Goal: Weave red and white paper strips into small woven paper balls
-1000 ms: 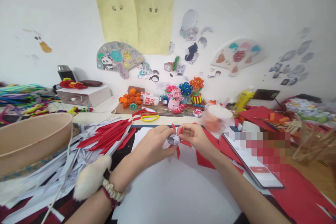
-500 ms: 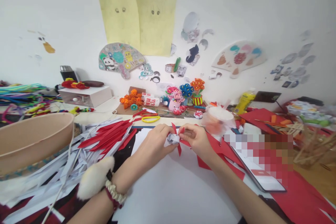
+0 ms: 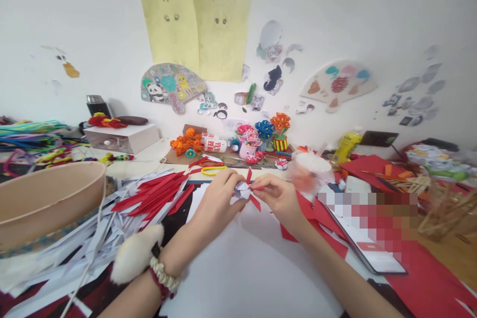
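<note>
My left hand (image 3: 222,196) is closed on a small folded paper piece (image 3: 243,190), white in the middle, with red strip ends sticking out of it. One red end (image 3: 249,176) points up and another (image 3: 255,202) points down to the right. My right hand (image 3: 278,198) pinches a red paper strip at the right side of the piece, between thumb and fingers. Both hands are raised above a large white sheet (image 3: 238,258). Part of the folded piece is hidden behind the left fingers.
At left, red paper strips (image 3: 152,193) lie over white strips (image 3: 108,228) beside a beige basin (image 3: 48,198). Yellow-handled scissors (image 3: 213,170) lie beyond my hands. At right are red sheets (image 3: 421,283), a tablet (image 3: 372,238) and a lidded cup (image 3: 313,166).
The folded piece has turned in my fingers, so its red ends point differently. My right fingers now grip a strip lower, at the piece's right side.
</note>
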Demonstrator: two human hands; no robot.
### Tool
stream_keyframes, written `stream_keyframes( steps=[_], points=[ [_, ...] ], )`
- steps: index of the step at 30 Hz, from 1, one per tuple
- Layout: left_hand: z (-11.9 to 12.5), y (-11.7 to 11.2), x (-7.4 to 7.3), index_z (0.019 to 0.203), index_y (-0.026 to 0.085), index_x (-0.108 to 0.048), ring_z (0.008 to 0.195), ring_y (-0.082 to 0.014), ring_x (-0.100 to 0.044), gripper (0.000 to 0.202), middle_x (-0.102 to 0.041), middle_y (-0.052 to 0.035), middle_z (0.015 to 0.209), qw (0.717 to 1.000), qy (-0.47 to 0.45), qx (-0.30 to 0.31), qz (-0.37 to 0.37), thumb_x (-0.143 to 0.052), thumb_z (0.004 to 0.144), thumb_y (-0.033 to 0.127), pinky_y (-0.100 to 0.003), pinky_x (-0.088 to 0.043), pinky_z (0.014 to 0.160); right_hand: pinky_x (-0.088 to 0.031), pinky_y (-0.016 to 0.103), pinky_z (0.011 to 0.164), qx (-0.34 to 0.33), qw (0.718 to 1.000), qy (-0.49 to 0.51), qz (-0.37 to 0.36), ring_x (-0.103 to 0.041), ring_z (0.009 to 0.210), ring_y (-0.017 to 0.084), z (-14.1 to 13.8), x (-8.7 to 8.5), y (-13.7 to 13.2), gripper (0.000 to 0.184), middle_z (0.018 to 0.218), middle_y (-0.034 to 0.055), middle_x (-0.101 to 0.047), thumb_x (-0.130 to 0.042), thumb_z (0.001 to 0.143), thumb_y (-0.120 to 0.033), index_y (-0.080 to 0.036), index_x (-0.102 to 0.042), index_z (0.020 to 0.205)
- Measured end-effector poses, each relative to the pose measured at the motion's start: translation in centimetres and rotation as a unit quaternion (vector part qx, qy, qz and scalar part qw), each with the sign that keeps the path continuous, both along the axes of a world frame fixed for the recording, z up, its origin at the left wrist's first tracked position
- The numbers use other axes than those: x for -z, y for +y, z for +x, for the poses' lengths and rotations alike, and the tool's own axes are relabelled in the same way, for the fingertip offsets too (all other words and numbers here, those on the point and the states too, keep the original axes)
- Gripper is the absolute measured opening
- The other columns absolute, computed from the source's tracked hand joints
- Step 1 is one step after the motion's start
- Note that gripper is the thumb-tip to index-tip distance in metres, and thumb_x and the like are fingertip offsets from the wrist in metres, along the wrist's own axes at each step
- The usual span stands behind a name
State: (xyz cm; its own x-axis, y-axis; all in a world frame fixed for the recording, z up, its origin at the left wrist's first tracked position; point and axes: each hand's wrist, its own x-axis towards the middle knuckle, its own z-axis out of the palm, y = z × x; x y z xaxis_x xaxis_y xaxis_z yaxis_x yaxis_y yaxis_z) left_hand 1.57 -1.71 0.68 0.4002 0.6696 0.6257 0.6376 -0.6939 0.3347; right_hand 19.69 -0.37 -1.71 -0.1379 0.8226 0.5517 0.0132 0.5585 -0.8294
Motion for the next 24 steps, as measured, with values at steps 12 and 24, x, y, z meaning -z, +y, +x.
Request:
stream_keyframes(
  steps=[12,24],
  points=[
    [-0.09,-0.11,0.49,0.100,0.017,-0.053,0.097,-0.0228,-0.055,0.020,-0.057,-0.0082,0.101,0.997,0.023,-0.030,0.062,-0.058,0.082,0.009,-0.035,-0.049,0.081,-0.053,0.037,0.076,0.031,0.998,-0.017,0.055,-0.063,0.083,0.022,-0.39,0.47,-0.24,0.010,0.083,0.0075,-0.067,-0.070,0.078,-0.027,-0.022,-0.065,0.072],
    [-0.22,0.07,-0.13,0.108,0.022,-0.058,0.097,-0.0210,-0.058,0.032,-0.059,-0.0061,0.106,0.997,-0.072,0.010,0.020,-0.071,0.079,0.022,-0.034,-0.050,0.082,-0.051,0.033,0.075,0.015,0.996,0.049,-0.067,-0.063,0.081,0.020,-0.07,0.10,0.31,0.022,0.080,0.0040,-0.064,-0.077,0.071,-0.037,-0.020,-0.063,0.074]
  ],
)
